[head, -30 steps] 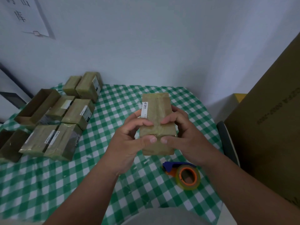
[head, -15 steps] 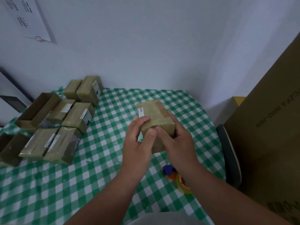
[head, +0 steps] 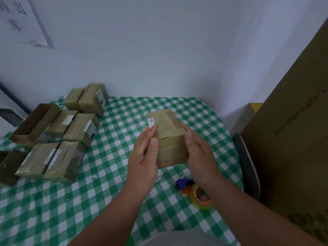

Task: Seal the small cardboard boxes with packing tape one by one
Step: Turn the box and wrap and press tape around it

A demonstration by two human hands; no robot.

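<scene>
I hold the small box (head: 166, 139) between my left hand (head: 144, 155) and right hand (head: 199, 153), tape already across its top; sealed boxes (head: 71, 137) sit far left, an open box (head: 33, 121) waits, tape dispenser (head: 195, 194) lies just below

the cluster of taped boxes (head: 78, 125) and an open box (head: 33, 121) crowd the desk's (head: 124, 174) far-left corner up to the wall. a tape dispenser (head: 195, 190) lies near the right edge, just beside a chair back (head: 246, 166) and a tall carton (head: 292, 139) that wall off that side. bare checked cloth runs through the middle and near-left, beneath both hands (head: 143, 155) and the box (head: 168, 137) they hold.
</scene>
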